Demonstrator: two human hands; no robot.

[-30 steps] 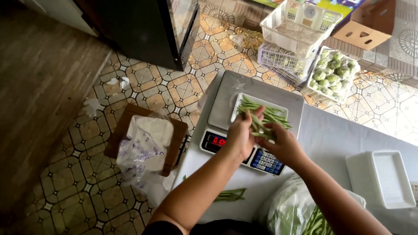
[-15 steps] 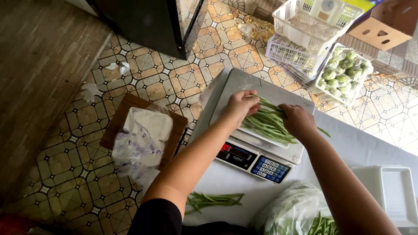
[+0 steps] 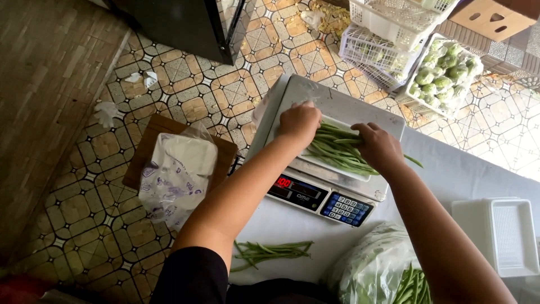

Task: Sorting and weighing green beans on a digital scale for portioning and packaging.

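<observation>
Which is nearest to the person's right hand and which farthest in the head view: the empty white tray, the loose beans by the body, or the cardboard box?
From the right hand:
1. Empty white tray, on the right.
2. Loose beans, low and left.
3. Cardboard box, top right corner.

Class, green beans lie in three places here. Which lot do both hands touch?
The green beans on the scale, between left hand and right hand. The loose bundle and bagged beans lie untouched nearer the person.

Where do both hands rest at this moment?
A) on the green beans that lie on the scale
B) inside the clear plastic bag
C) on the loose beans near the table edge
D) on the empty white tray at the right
A: the left hand and the right hand both press on the green beans in the tray on the scale.
</observation>
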